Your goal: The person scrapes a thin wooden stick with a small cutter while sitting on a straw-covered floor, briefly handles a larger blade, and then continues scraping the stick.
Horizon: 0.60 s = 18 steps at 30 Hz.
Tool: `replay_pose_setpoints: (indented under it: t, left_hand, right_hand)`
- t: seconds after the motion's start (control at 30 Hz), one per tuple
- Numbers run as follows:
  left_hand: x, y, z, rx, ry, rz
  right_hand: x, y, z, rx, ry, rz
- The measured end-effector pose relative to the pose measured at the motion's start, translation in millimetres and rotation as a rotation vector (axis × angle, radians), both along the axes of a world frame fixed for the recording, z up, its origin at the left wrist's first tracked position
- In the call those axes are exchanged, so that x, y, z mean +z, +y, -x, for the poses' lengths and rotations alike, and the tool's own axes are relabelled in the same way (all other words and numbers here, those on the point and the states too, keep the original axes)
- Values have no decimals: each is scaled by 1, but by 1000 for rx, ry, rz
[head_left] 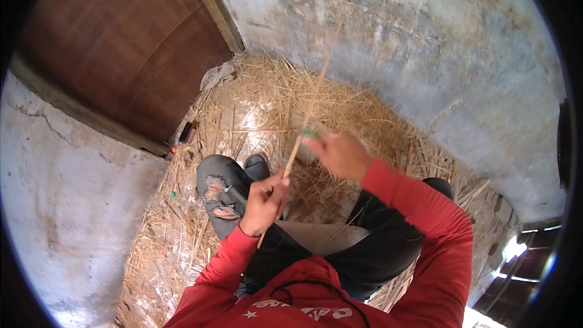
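My left hand (265,203) is closed around the lower part of a long, thin, straw-coloured stick (317,92). The stick slants up and away to the right, toward the wall, and a short end shows below the hand. Farther up it, my right hand (340,153) is closed, with a small green thing (308,132) at its fingertips, against or very near the stick. Motion blurs this hand, so the green thing's kind does not show. Behind the right fingers is a whitish object (306,152), partly hidden.
Loose straw (273,85) litters the floor around my bent legs. A brown door panel (127,43) and stained walls (425,43) close in the space. Near the door lie a grey cloth (217,76) and a small dark-and-red object (187,132). A pale piece (322,237) lies across my lap.
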<state>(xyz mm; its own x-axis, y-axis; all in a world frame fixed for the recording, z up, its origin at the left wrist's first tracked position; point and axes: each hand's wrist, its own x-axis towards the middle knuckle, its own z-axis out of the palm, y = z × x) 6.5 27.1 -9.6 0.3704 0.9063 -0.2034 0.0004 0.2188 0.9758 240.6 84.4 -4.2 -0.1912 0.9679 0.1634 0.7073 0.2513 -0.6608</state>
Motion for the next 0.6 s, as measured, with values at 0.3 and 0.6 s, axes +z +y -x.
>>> replay_pose_setpoints:
  t: [0.3,0.6]
  left_hand:
    - [5,-34,25,-69,40,59]
    - [13,-105,108,-147,78,206]
  right_hand:
    - [-13,42,-46,-9,-260,-11]
    - [-20,97,-255,-824,-77,-148]
